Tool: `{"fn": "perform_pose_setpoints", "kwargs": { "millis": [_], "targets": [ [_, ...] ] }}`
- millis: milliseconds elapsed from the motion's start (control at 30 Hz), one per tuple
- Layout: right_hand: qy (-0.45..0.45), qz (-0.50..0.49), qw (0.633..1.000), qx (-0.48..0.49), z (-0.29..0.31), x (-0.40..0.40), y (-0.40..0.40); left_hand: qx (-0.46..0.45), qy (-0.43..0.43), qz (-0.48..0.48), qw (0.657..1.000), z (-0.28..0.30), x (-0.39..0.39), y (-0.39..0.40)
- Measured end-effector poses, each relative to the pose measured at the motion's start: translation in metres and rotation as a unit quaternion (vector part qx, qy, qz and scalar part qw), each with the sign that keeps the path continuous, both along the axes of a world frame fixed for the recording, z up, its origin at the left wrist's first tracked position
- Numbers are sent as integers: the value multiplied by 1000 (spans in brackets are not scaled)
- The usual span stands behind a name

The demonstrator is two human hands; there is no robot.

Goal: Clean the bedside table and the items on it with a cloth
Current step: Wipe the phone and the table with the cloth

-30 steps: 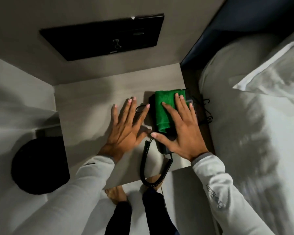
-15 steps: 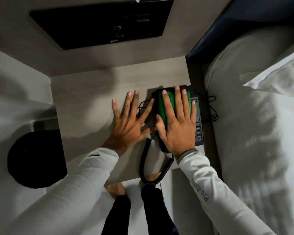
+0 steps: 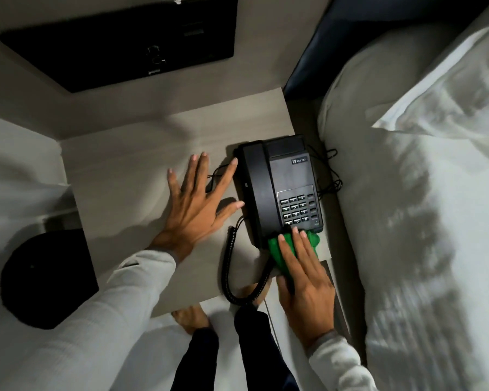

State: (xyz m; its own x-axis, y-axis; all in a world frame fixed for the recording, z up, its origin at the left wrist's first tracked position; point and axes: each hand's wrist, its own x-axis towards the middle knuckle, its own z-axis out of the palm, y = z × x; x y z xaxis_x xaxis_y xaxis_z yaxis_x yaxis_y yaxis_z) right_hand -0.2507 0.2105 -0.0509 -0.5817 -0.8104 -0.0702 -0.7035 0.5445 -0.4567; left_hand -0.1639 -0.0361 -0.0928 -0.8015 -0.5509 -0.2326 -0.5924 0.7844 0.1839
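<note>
Resting on the bedside surface [image 3: 141,170]: black corded telephone [image 3: 277,187], right side, handset cradled, coiled cord [image 3: 229,266] looping over the front edge. Green cloth [image 3: 283,249]: at the telephone's near edge, pressed flat under the right hand [image 3: 305,280]; grip not closed, fingers extended over the cloth. Left hand [image 3: 198,204]: palm down, fingers spread wide, holding nothing, just beside the handset. Bed [image 3: 421,221]: adjoining, right.
</note>
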Motion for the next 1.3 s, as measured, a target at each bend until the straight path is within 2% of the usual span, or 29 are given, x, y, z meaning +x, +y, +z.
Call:
{"fn": "perform_pose_setpoints", "kwargs": {
  "millis": [67, 100, 200, 267, 333, 400, 467, 600, 867, 1067, 1300],
  "targets": [
    [-107, -103, 986, -82, 12, -7, -1, -4, 28, 13, 1000, 13, -6, 0],
    [-129, -140, 974, -123, 18, -15, -6, -21, 49, 10, 999, 20, -12, 1],
    [-105, -156, 965, -180, 30, -54, -47, -68, 109, -33, 991, 36, -35, 9],
    [-101, -103, 979, -144, 32, -84, -88, -68, 103, -69, 990, 38, -46, 15],
    [-79, -14, 996, -28, 26, -107, -121, -59, 82, -87, 991, 33, -48, 18],
    [-19, 66, 996, 55, 17, -123, -136, -55, 74, -90, 992, 26, -45, 17],
    [28, 98, 993, 65, 10, -135, -139, -58, 84, -93, 990, 21, -46, 16],
    [103, 99, 986, 89, -2, -130, -134, -67, 101, -91, 989, 15, -47, 16],
    [113, 104, 987, 57, -16, -117, -92, -68, 83, -83, 991, 21, -49, 19],
    [62, -1, 996, 63, -23, -72, -43, -73, 78, -74, 992, 21, -51, 24],
    [-6, -150, 986, 72, -26, -3, -7, -88, 72, -78, 990, 17, -51, 25]
  ]
}}
